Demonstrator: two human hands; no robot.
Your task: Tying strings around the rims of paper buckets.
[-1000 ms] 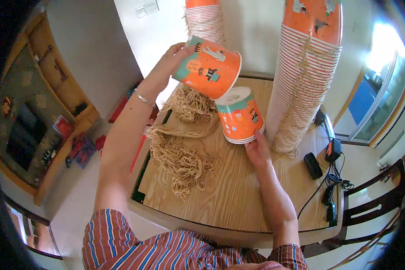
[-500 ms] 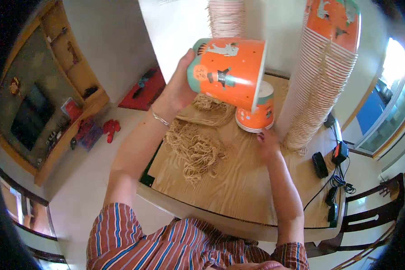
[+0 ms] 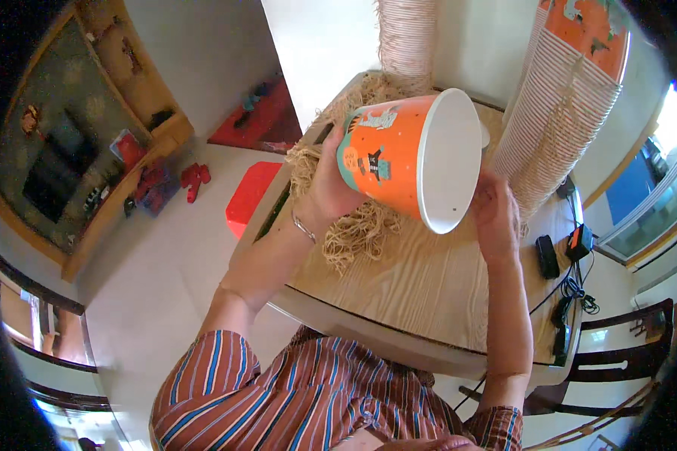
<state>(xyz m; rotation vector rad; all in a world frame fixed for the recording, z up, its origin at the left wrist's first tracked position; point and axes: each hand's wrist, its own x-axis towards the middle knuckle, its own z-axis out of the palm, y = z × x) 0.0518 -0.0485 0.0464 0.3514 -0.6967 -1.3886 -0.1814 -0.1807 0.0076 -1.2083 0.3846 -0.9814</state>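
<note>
My left hand [image 3: 332, 184] grips an orange paper bucket [image 3: 387, 158] with a green base band and printed figures. It holds the base end, and the bucket lies tilted sideways with its white mouth facing right. My right hand [image 3: 498, 218] is just beyond the mouth's right edge, fingers curled; what they hold, if anything, is hidden. A small white patch of an upturned paper cup [image 3: 485, 137] shows behind the bucket, which covers the rest. Below the bucket, a tangled heap of tan twine [image 3: 361, 233] rests on the wooden table [image 3: 406, 301].
A tall, leaning stack of nested paper buckets [image 3: 560, 113] with hanging twine stands at right. Another stack [image 3: 406, 41] is at the back. Black adapters and cables [image 3: 572, 289] lie along the right edge. A red stool [image 3: 252, 197] and a dark chair [image 3: 617, 364] flank the table.
The bucket has turned so its white inside shows more, and it now hides most of the small upturned cups. My right hand has come up beside the bucket's mouth. The whole view has shifted.
</note>
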